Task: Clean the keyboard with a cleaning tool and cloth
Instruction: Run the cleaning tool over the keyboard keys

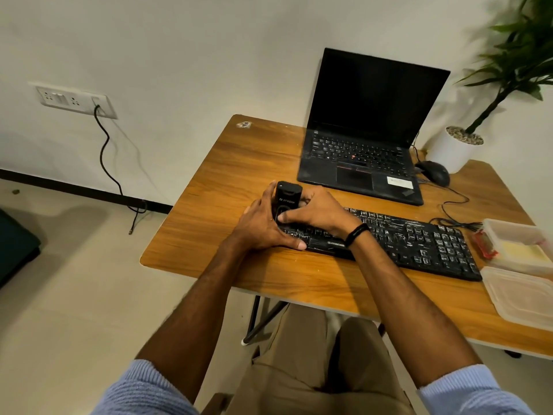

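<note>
The wooden table (pixel 239 163) carries everything, and the black keyboard (pixel 419 244) lies across its near right part, its keys streaked with pale dust. At the keyboard's left end both hands meet round the task's tool. The left hand (pixel 260 227) cups it from the left, fingers curled behind it and the thumb stretched along the keyboard's front edge. The right hand (pixel 318 212) grips it from the right, with the thumb pressed on its front face. The black cleaning tool (pixel 285 196) stands upright between them, its foot on or just above the leftmost keys. I judge the tool step is only beginning, at the first keys, since the rest of the board looks dusty. The next move likely calls for running the tool steadily rightward along the rows while one hand steadies the board. By count there is one table, one open laptop (pixel 368 130) with a dark screen, one keyboard and one potted plant (pixel 452 151). There are also two clear plastic containers (pixel 514 238), two hands, one tool and one mouse (pixel 434 172). Something pale yellow lies in the farther container, perhaps the cloth, though I cannot tell.
</note>
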